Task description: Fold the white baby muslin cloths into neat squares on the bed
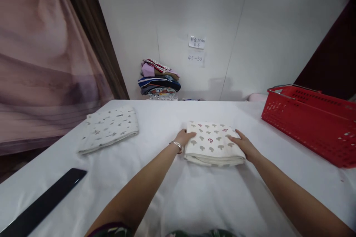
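Note:
A folded white cloth [208, 141] printed with grey and red mushrooms lies in front of me on the white-covered table. On its left edge is my left hand [184, 137], thumb on top and fingers tucked at the side; a bracelet circles that wrist. My right hand [244, 146] grips the right edge the same way, its thumb over the top layer. The fingers under the cloth are partly hidden. Several layers show along the front fold. Whether the cloth is lifted or resting on the table, I cannot tell for certain.
Another folded white cloth [109, 129] with small grey prints lies at left. A long black flat object [46, 202] is at front left. At right stands a red basket [308, 126]. A stack of folded fabrics [160, 81] rises by the wall, below paper notes [197, 42].

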Available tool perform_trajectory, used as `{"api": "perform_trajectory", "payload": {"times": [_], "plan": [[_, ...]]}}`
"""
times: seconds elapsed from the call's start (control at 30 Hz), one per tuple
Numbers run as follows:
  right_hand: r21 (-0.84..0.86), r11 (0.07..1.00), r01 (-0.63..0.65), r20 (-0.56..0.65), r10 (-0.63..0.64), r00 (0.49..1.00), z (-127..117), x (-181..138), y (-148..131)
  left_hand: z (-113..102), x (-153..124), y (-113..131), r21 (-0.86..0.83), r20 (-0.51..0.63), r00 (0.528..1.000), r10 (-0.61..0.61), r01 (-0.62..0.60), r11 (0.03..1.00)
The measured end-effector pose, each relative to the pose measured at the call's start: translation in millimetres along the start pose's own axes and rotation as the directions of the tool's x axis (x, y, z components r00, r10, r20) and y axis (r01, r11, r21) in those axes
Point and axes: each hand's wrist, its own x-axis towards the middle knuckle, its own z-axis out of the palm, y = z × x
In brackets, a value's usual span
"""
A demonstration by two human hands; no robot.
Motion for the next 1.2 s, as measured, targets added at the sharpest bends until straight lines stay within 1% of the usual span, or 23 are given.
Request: {"api": "perform_trajectory", "payload": {"times": [0.03,0.07,0.13,0.2,0.23,0.33,0.4,0.5,0.6,0.7,0.83,0.9,0.93,1.0,1.03,1.07,1.1,1.13,1.17,1.2], "plan": [[0.002,0.999,0.036,-0.023,-0.036,0.999,6.3,-1.4,-3.3,-9.5,0.5,1.1,0.014,-0.031,0.999,0.034,-0.033,0.999],[0.006,0.997,0.077,-0.021,-0.077,0.997,13.1,-2.4,-6.5,-20.7,0.7,1.7,0.025,-0.058,0.996,0.064,-0.063,0.998],[0.021,0.989,0.149,0.012,-0.149,0.989,28.2,-2.8,-11.3,-45.2,-0.6,-0.3,0.028,-0.096,0.989,0.116,-0.114,0.993],[0.007,0.987,0.162,0.068,-0.162,0.984,44.4,-0.9,-11.6,-67.6,-5.1,-9.2,0.028,-0.140,0.981,0.136,-0.133,0.991],[-0.023,0.990,0.140,0.106,-0.137,0.985,52.5,0.5,-9.7,-76.4,-8.4,-16.2,0.040,-0.163,0.980,0.112,-0.107,0.993],[-0.196,0.978,0.067,0.191,-0.029,0.981,71.5,3.7,0.6,-91.6,-19.8,-43.5,0.097,-0.229,0.973,-0.038,0.061,0.993],[-0.276,0.959,0.070,0.200,-0.014,0.980,76.4,2.5,6.6,-94.7,-26.5,-61.0,0.099,-0.261,0.961,-0.091,0.121,0.988],[-0.286,0.958,0.028,0.186,0.027,0.982,71.2,-6.4,9.2,-94.8,-34.9,-79.3,0.072,-0.266,0.961,-0.078,0.101,0.992],[-0.288,0.955,-0.075,0.187,0.133,0.973,60.6,-21.6,7.4,-92.2,-42.9,-87.7,0.068,-0.221,0.975,-0.033,0.049,0.996],[-0.282,0.951,-0.124,0.203,0.185,0.961,56.5,-37.4,7.0,-87.1,-51.0,-87.0,0.083,-0.215,0.976,0.025,-0.007,0.997],[-0.180,0.981,-0.074,0.233,0.116,0.966,59.6,-52.3,12.3,-82.1,-61.0,-82.4,0.067,-0.241,0.967,0.084,-0.070,0.995],[-0.190,0.981,-0.038,0.265,0.089,0.960,59.3,-56.6,16.7,-82.2,-65.9,-84.6,0.054,-0.236,0.966,0.103,-0.093,0.994],[-0.228,0.973,-0.022,0.285,0.088,0.954,58.2,-58.1,18.8,-82.7,-68.4,-86.8,0.066,-0.234,0.967,0.104,-0.091,0.994],[-0.366,0.930,0.043,0.306,0.077,0.949,54.6,-59.9,21.5,-83.3,-74.5,-91.1,0.139,-0.243,0.963,0.117,-0.084,0.987],[-0.453,0.886,0.102,0.291,0.039,0.956,52.7,-60.6,21.8,-83.1,-78.2,-92.4,0.202,-0.255,0.957,0.140,-0.089,0.975],[-0.540,0.823,0.177,0.266,-0.033,0.963,51.1,-61.6,21.5,-82.5,-82.3,-92.8,0.282,-0.273,0.943,0.189,-0.109,0.953],[-0.617,0.743,0.261,0.243,-0.136,0.960,50.2,-62.8,20.9,-81.5,-86.8,-92.3,0.379,-0.293,0.918,0.268,-0.146,0.914],[-0.673,0.652,0.349,0.240,-0.255,0.937,50.0,-64.5,20.4,-80.2,-91.6,-91.2,0.485,-0.300,0.878,0.372,-0.195,0.852],[-0.704,0.559,0.439,0.266,-0.365,0.892,50.8,-66.5,20.4,-78.6,-96.4,-90.1,0.590,-0.280,0.828,0.485,-0.250,0.768],[-0.709,0.468,0.528,0.326,-0.447,0.833,52.4,-68.7,21.5,-77.0,-101.0,-89.4,0.679,-0.223,0.776,0.590,-0.311,0.665]]}}
